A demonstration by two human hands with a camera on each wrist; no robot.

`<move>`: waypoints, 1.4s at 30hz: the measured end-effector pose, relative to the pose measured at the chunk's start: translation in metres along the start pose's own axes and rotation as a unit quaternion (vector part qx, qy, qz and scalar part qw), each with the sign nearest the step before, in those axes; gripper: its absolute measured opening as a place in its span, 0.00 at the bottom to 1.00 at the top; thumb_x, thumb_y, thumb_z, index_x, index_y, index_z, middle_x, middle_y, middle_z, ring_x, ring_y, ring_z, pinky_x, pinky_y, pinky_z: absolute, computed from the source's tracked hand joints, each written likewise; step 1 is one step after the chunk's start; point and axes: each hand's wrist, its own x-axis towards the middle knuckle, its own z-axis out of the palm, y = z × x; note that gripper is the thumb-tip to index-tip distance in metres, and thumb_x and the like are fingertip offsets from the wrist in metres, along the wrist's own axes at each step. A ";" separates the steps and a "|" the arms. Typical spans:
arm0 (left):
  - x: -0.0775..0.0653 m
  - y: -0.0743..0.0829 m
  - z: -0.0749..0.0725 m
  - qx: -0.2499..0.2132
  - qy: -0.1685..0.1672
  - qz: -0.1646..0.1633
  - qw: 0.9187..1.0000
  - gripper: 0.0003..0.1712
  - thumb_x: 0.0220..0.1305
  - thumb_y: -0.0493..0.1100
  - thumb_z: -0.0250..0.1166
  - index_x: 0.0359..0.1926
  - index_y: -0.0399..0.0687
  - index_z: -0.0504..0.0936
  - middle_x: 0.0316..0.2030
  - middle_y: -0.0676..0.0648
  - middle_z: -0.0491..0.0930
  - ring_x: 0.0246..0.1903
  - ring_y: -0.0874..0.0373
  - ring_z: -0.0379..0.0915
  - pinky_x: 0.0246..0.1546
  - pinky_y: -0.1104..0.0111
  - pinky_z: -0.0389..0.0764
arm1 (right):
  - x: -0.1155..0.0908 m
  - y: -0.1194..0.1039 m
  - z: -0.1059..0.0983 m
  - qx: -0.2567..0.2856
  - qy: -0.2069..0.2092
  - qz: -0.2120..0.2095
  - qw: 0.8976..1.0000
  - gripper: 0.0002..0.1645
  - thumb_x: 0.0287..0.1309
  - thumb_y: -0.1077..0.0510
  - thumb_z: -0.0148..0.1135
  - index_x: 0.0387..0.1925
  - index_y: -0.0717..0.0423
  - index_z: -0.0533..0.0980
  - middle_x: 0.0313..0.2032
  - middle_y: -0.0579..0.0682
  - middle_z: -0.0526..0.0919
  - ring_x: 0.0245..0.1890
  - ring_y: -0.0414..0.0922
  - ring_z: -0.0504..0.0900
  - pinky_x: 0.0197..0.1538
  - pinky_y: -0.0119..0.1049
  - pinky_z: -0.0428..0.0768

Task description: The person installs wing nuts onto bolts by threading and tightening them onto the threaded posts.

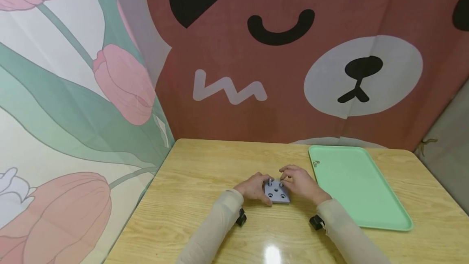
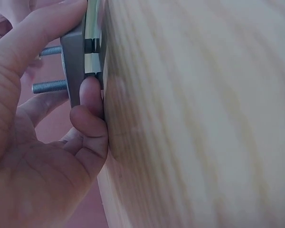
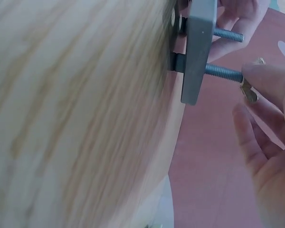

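Grey plate (image 1: 277,194) pinched by left hand (image 1: 253,187), wing nut (image 3: 249,90) between right hand (image 1: 300,182) fingertips

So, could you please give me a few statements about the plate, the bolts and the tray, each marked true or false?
1. The left hand holds the grey plate at its edge. True.
2. Two threaded bolts stick up through the plate. True.
3. The green tray is stacked with parts. False: nothing large lies in it.
4. The right hand rests in the tray. False: it is at the bolts, pinching a small brass-coloured piece.
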 end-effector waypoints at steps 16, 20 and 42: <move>0.002 -0.002 0.003 -0.012 -0.002 0.007 1.000 0.45 0.39 0.52 0.80 0.61 0.55 0.71 0.42 0.55 0.66 0.36 0.63 0.64 0.39 0.72 0.68 | -0.013 0.008 -0.001 0.070 -0.022 0.047 0.996 0.12 0.58 0.67 0.58 0.39 0.53 0.83 0.33 0.43 0.81 0.31 0.36 0.76 0.33 0.32 0.75; 0.001 0.000 0.003 -0.014 -0.002 0.010 1.000 0.45 0.39 0.51 0.80 0.61 0.54 0.71 0.42 0.54 0.66 0.36 0.63 0.64 0.40 0.72 0.68 | -0.015 0.008 0.000 0.084 -0.020 0.053 0.995 0.10 0.59 0.65 0.60 0.39 0.53 0.83 0.34 0.44 0.80 0.32 0.37 0.76 0.34 0.33 0.75; 0.001 -0.002 0.002 -0.021 0.000 0.012 1.000 0.45 0.39 0.50 0.80 0.61 0.52 0.71 0.42 0.55 0.67 0.37 0.64 0.64 0.41 0.71 0.68 | -0.013 -0.001 0.006 0.103 -0.003 0.097 0.990 0.09 0.59 0.66 0.59 0.38 0.53 0.82 0.34 0.44 0.79 0.33 0.38 0.76 0.37 0.35 0.76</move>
